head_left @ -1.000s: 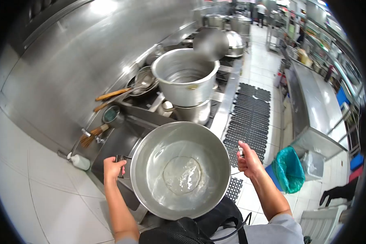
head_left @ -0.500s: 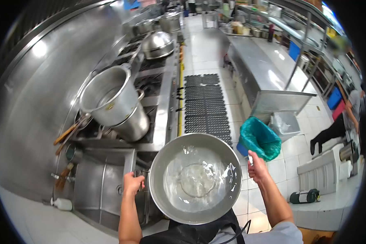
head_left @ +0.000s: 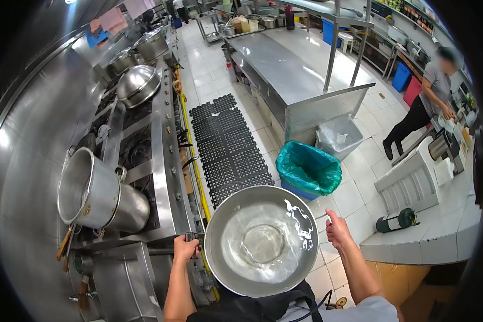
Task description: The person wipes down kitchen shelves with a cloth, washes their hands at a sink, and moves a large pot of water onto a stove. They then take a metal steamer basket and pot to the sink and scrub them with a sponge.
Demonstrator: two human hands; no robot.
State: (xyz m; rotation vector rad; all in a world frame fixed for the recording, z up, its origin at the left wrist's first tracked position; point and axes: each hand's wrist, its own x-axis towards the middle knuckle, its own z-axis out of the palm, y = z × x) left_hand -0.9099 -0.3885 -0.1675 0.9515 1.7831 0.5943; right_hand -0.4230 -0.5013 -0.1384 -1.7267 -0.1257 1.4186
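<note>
A wide, round metal pan hangs level in front of my body, with clear liquid in it that catches the light. My left hand is closed round the pan's dark handle on the left. On the right, my right hand grips the opposite handle, of which only a small light end shows above the fist. Just beyond the pan stands a bin lined with a green bag.
To the left are a stove with large pots and a sink. A black floor mat lies ahead, beside a steel counter. A person stands at the right, near a green cylinder on a ledge.
The view has swung to the right, so the stove and sink have shifted left and the other person shows more fully. Both hands still hold the pan, whose liquid has sloshed.
</note>
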